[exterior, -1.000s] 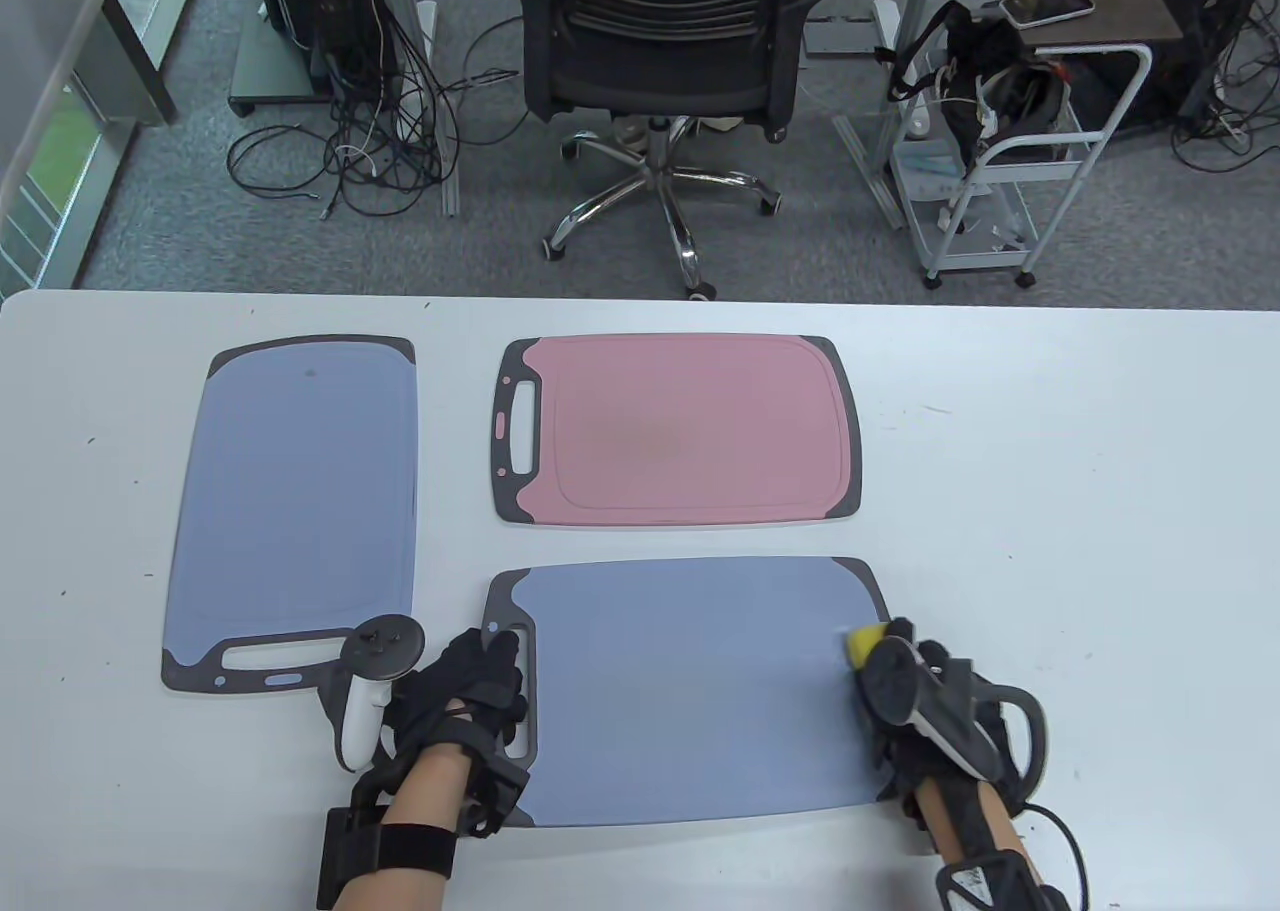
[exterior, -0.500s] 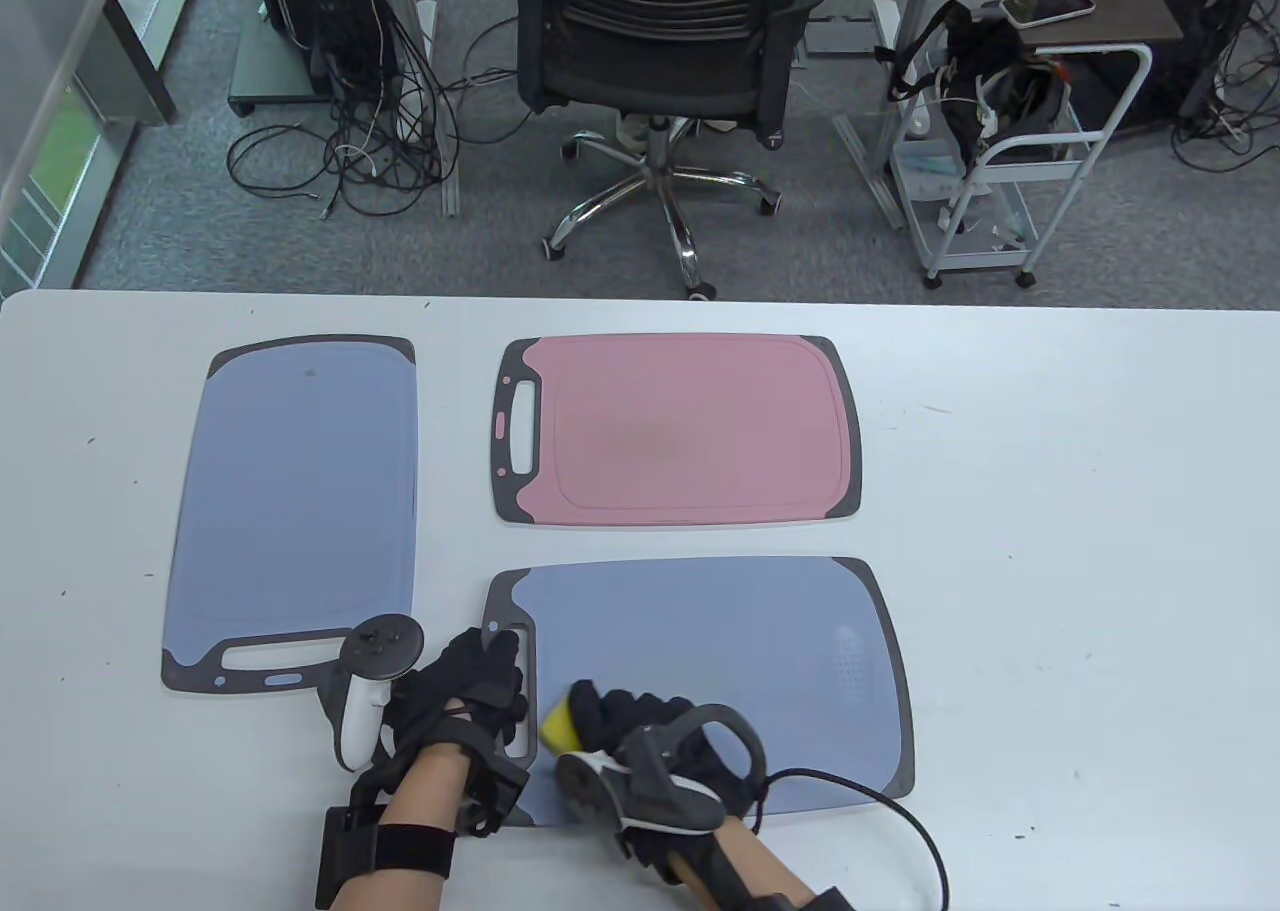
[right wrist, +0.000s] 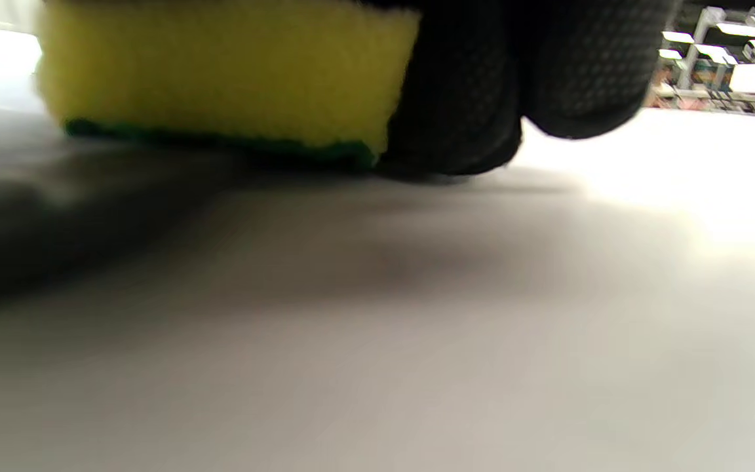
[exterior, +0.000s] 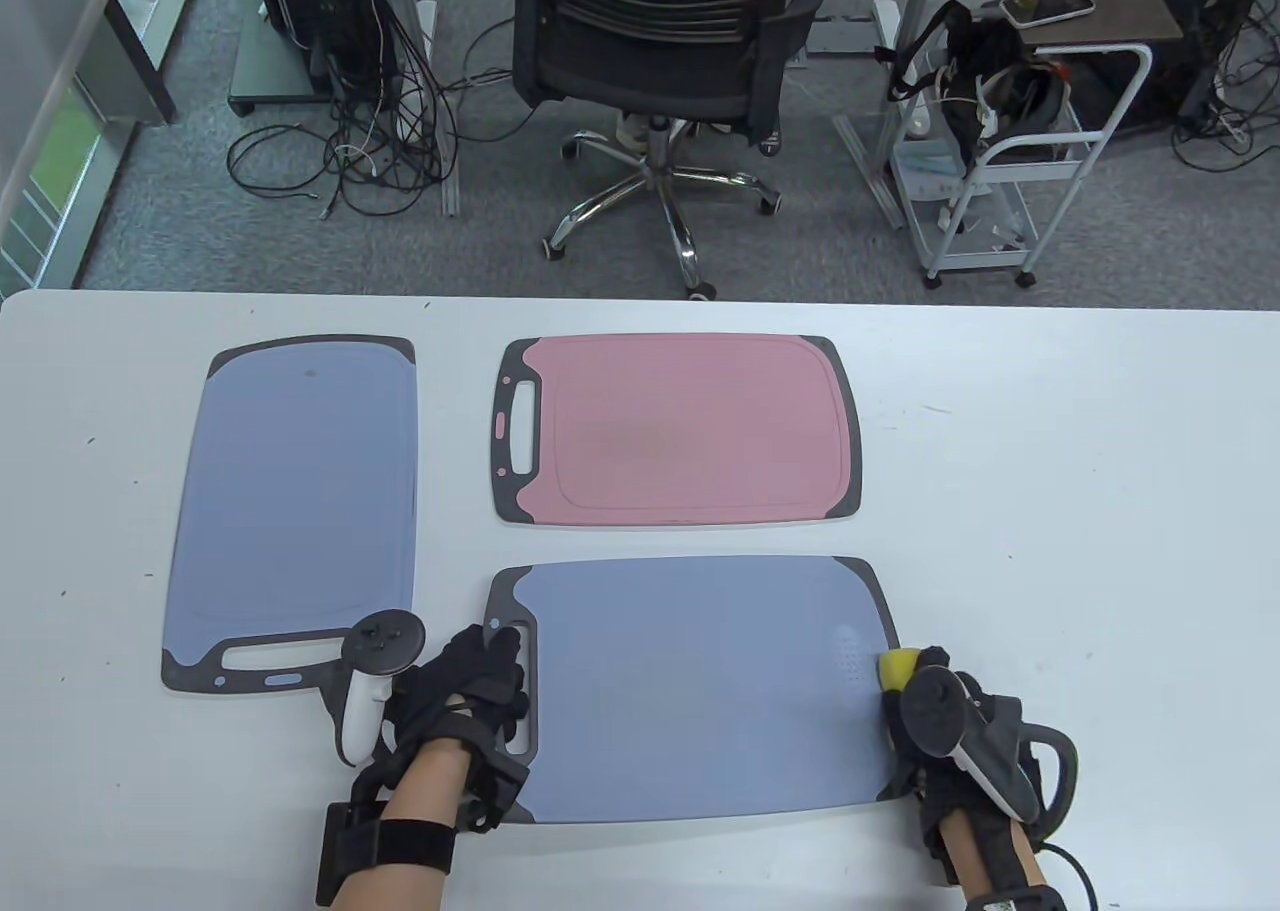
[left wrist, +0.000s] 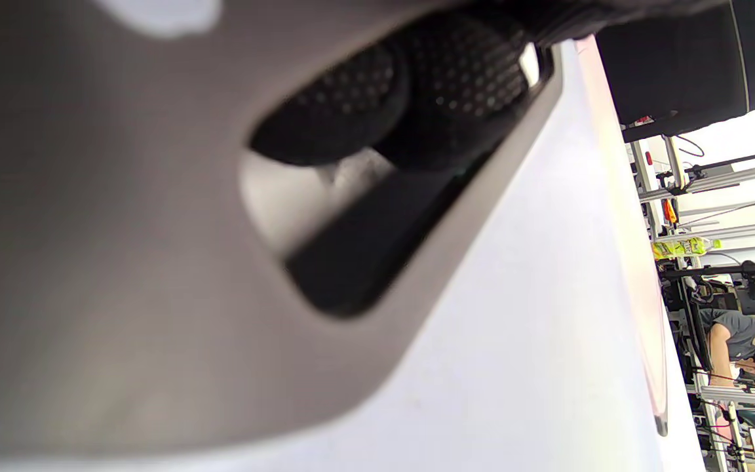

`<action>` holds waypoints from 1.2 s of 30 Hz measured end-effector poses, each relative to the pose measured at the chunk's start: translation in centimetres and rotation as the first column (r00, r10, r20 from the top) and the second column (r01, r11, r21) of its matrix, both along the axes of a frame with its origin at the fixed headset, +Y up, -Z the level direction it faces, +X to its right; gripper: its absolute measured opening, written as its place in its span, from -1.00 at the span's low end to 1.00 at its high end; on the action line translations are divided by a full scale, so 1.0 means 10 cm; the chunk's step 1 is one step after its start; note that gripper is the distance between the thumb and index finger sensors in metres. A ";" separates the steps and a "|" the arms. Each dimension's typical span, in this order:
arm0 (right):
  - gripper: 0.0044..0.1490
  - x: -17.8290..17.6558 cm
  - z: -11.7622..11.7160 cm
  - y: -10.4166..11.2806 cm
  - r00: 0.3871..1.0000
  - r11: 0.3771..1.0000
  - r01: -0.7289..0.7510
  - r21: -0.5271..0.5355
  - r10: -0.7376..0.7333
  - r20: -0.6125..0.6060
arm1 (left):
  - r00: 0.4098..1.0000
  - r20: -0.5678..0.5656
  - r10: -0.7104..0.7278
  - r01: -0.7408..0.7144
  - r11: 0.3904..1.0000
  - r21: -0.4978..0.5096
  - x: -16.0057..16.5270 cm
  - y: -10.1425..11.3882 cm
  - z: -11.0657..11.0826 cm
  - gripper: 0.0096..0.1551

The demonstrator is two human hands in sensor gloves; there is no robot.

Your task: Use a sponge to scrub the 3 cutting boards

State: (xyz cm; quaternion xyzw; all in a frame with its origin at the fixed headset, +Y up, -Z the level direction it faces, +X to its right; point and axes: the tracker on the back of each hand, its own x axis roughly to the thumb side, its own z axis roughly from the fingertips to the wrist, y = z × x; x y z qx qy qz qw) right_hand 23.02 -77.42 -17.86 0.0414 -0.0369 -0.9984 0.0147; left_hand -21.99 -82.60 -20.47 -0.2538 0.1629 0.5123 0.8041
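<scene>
Right hand (exterior: 935, 716) clamps sponge (right wrist: 220, 72) — green underside visible only from right wrist.

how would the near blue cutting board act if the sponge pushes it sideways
The near blue cutting board looks thin, flat and stiff, so it would probably slide across the smooth table rather than bend. That may be why the left hand holds its handle end while the right hand presses the sponge.
</scene>
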 end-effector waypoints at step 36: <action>-0.08 -1.80 0.09 0.12 0.894 0.997 0.006 -0.071 -0.037 -0.446 | 1.000 0.009 0.027 -0.027 1.000 0.011 0.00 0.00 -0.03 -0.37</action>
